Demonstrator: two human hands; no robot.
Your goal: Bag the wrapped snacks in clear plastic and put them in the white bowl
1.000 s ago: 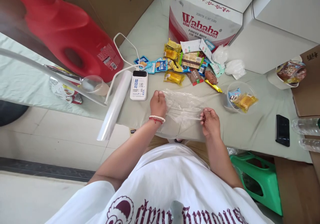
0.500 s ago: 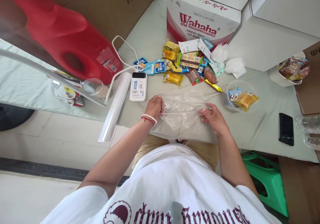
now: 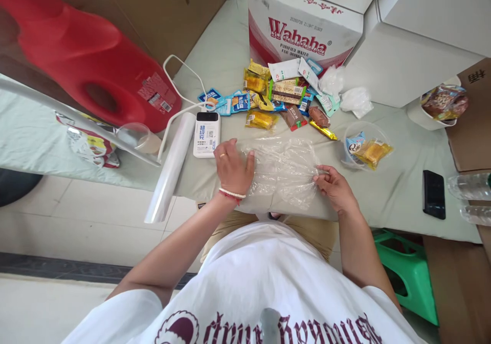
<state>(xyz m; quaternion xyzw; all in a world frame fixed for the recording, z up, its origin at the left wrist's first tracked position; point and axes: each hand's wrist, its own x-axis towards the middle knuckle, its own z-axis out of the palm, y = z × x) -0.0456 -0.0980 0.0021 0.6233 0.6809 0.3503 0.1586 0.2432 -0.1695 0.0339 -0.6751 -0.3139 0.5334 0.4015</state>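
Both hands work one clear plastic bag [image 3: 284,172] on the bench [image 3: 387,195]. Left hand [image 3: 232,167] presses flat, fingers released. Right hand [image 3: 333,185] pinches the bag's edge.

table [image 3: 383,195] | clear bag [image 3: 284,172] | snack pkts [image 3: 286,95] | phone [image 3: 433,194] | Wahaha box [image 3: 303,31]

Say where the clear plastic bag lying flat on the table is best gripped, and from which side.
Probably at its right edge, pinched from the right side. The clear plastic bag lies flat and limp, so only an edge gives purchase. The right hand already pinches that edge, while the left hand presses flat on the bag's left end.
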